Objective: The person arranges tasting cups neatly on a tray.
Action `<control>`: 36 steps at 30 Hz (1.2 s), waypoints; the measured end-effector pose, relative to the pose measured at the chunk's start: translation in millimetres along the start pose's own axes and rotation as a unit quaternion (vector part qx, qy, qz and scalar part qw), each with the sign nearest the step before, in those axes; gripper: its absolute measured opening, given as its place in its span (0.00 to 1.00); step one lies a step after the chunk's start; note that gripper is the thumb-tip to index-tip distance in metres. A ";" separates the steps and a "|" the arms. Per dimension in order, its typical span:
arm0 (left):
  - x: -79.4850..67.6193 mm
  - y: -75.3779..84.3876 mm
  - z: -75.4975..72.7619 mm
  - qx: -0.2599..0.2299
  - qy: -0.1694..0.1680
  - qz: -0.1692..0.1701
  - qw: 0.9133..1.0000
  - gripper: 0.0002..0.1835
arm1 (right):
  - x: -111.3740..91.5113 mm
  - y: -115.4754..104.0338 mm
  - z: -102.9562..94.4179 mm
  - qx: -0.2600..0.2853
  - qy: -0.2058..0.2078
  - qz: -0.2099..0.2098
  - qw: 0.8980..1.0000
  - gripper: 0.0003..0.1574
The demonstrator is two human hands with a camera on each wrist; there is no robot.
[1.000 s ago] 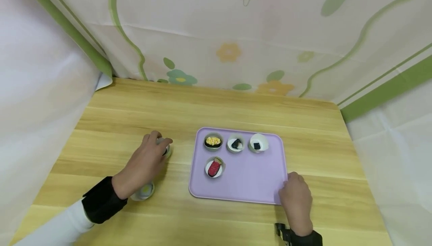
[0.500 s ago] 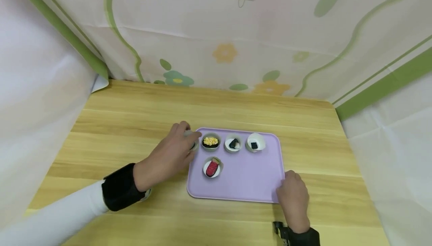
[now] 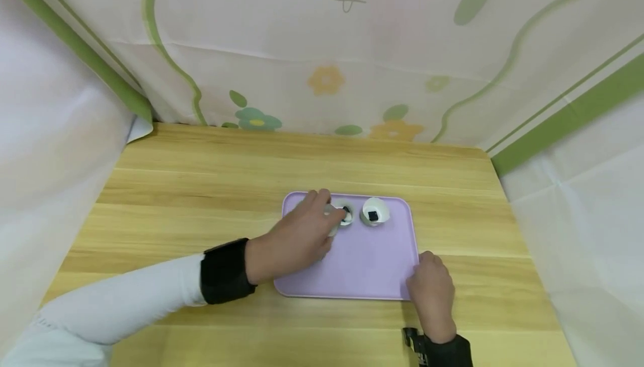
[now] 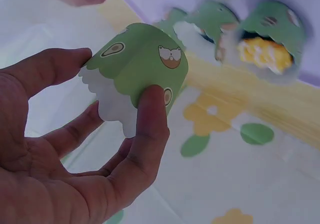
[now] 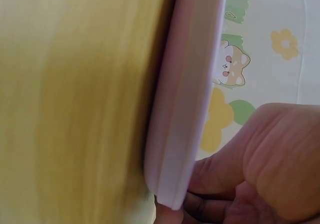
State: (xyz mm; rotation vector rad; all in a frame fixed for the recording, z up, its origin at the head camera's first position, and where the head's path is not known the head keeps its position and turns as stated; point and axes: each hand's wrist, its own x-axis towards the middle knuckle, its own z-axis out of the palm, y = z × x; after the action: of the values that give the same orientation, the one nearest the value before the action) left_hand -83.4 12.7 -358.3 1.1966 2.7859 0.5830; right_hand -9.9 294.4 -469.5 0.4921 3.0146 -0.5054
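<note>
My left hand [image 3: 294,238] is over the left part of the purple tray [image 3: 372,263], pinching a green paper baking cup [image 4: 132,67] between thumb and fingers. Avocado and small animal prints decorate the cup; its contents are hidden. At the tray's right front corner, my right hand [image 3: 431,286] grips the rim, with the thumb on top and fingers below in the right wrist view. Along the tray's back row stand a cup with a black-and-white rice ball [image 3: 347,216] and a cup with a black square [image 3: 374,212]. A corn-topped sushi piece [image 4: 265,54] shows in the left wrist view.
The tray lies on a wooden table [image 3: 211,188]. Behind it hangs a flowered curtain [image 3: 282,87], with white cloth [image 3: 568,205] on the right side. My left forearm crosses the table's left half and covers part of it.
My left hand has carried the paper cup rightward from the table's left side to above the tray, now covering the cups there. The right hand stays on the tray's corner.
</note>
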 end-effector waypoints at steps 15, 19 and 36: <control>21.4 27.6 57.4 0.150 -0.042 0.091 0.984 0.08 | -0.2 1.2 2.4 -0.003 0.017 -0.003 1.000 0.13; 22.1 27.5 67.2 0.177 -0.035 0.103 0.978 0.07 | -0.2 1.6 2.7 -0.004 0.013 -0.002 1.000 0.13; 19.9 21.2 83.8 0.218 -0.060 0.107 0.968 0.07 | -0.9 -0.2 2.0 -0.005 0.010 -0.002 1.000 0.12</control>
State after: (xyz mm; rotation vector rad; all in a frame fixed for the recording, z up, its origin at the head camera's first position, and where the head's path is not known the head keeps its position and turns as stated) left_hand -66.3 66.9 -426.4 1.5600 2.7796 -0.1089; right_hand -9.1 293.2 -471.2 0.4931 3.0354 -0.4896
